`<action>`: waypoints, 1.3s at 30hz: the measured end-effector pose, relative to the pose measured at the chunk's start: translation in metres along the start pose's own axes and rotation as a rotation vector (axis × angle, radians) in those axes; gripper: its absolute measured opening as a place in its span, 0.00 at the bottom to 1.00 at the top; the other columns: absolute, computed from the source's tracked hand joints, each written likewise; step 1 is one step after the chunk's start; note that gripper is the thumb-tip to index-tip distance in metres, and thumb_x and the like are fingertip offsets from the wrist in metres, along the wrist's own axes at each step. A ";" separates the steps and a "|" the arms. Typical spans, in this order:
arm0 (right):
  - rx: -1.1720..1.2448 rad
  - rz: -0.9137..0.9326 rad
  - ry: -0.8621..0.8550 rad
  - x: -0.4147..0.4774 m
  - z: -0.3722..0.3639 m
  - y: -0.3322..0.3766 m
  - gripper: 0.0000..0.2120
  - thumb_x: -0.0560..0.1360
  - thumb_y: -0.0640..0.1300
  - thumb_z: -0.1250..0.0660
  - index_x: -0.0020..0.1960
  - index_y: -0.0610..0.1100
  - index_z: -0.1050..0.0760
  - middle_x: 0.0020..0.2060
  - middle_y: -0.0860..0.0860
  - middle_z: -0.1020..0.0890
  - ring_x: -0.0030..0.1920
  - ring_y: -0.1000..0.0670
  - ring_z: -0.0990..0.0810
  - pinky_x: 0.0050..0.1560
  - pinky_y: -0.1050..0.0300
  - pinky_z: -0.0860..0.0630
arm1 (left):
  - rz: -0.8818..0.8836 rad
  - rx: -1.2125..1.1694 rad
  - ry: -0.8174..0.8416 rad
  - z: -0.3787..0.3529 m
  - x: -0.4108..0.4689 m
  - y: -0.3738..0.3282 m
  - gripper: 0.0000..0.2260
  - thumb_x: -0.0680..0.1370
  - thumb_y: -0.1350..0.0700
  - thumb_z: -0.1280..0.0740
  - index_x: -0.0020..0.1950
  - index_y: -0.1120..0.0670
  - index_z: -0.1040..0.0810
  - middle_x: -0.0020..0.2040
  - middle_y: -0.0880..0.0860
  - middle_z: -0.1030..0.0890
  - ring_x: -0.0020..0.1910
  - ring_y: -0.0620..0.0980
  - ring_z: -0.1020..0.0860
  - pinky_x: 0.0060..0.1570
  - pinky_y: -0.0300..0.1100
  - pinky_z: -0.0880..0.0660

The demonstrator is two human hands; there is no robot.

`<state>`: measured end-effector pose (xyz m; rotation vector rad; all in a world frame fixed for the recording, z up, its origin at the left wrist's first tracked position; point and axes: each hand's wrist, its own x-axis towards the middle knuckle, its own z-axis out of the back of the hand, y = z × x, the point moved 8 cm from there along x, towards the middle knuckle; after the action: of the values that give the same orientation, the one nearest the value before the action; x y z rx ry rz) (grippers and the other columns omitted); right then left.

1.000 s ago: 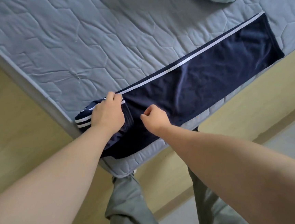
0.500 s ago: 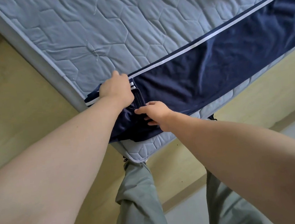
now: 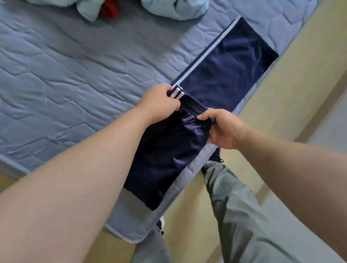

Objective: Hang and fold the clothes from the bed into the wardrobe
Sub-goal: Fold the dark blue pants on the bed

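- We read the navy trousers (image 3: 226, 70) as laid flat along the near edge of the mattress (image 3: 59, 78) so that they can be folded in half. The leg end lies flat on the mattress and the waistband (image 3: 191, 106) is lifted above it.
- The left hand (image 3: 159, 104) is curled tight round the waistband's white-striped corner, on the side further in from the mattress edge.
- The right hand (image 3: 220, 129) pinches the opposite corner, thumb on top, right over the mattress edge.
- We judge that two corner grips keep the band taut, so the fold lands square.
- Pale blue clothes (image 3: 173, 1) lie crumpled deeper on the mattress.
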<state>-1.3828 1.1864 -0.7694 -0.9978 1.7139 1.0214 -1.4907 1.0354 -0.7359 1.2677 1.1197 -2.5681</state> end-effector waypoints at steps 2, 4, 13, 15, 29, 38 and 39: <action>0.012 0.070 -0.032 0.001 0.036 0.039 0.15 0.72 0.35 0.34 0.57 0.45 0.22 0.56 0.43 0.17 0.52 0.45 0.18 0.54 0.47 0.20 | -0.016 -0.034 0.021 -0.012 0.033 -0.039 0.06 0.70 0.59 0.29 0.40 0.52 0.25 0.37 0.47 0.24 0.37 0.48 0.27 0.37 0.42 0.32; -0.023 0.137 -0.079 0.003 0.070 0.077 0.13 0.72 0.36 0.31 0.55 0.45 0.21 0.54 0.46 0.16 0.47 0.48 0.16 0.47 0.53 0.18 | -0.044 -0.013 0.054 -0.022 0.067 -0.078 0.06 0.69 0.62 0.29 0.41 0.53 0.24 0.38 0.49 0.24 0.38 0.49 0.27 0.38 0.42 0.31; -0.271 0.511 -0.516 0.010 0.172 0.217 0.14 0.70 0.43 0.25 0.51 0.51 0.25 0.45 0.53 0.18 0.45 0.49 0.16 0.44 0.52 0.17 | -0.103 0.272 -0.066 -0.043 0.186 -0.209 0.04 0.74 0.64 0.35 0.47 0.57 0.23 0.44 0.54 0.22 0.45 0.54 0.26 0.45 0.46 0.29; -0.362 0.547 -0.585 0.014 0.182 0.236 0.13 0.71 0.45 0.27 0.53 0.51 0.26 0.45 0.55 0.19 0.45 0.50 0.17 0.50 0.50 0.18 | -0.099 0.265 -0.096 -0.043 0.201 -0.220 0.06 0.74 0.63 0.36 0.48 0.56 0.23 0.46 0.53 0.19 0.47 0.54 0.23 0.52 0.50 0.25; -0.970 0.272 -0.570 0.048 0.197 0.273 0.22 0.69 0.51 0.34 0.62 0.49 0.30 0.56 0.47 0.23 0.57 0.41 0.23 0.61 0.43 0.26 | -0.356 0.967 0.065 -0.077 0.242 -0.259 0.26 0.72 0.60 0.34 0.70 0.49 0.31 0.65 0.57 0.30 0.65 0.61 0.31 0.64 0.56 0.30; -1.132 0.233 -0.434 0.057 0.179 0.252 0.24 0.73 0.53 0.34 0.63 0.44 0.35 0.60 0.43 0.26 0.59 0.40 0.25 0.53 0.49 0.26 | -0.197 1.272 0.235 -0.097 0.239 -0.242 0.23 0.75 0.53 0.35 0.68 0.55 0.34 0.66 0.58 0.32 0.68 0.60 0.35 0.64 0.55 0.34; -1.122 0.229 -0.438 0.056 0.179 0.251 0.24 0.72 0.53 0.34 0.63 0.45 0.36 0.60 0.44 0.26 0.60 0.40 0.26 0.56 0.48 0.26 | -0.204 1.283 0.240 -0.097 0.238 -0.241 0.22 0.75 0.52 0.35 0.68 0.54 0.34 0.67 0.58 0.32 0.68 0.61 0.35 0.65 0.55 0.35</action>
<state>-1.5792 1.4257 -0.8179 -1.0949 0.8201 2.2636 -1.6689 1.3315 -0.8041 1.6447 -0.6808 -3.3942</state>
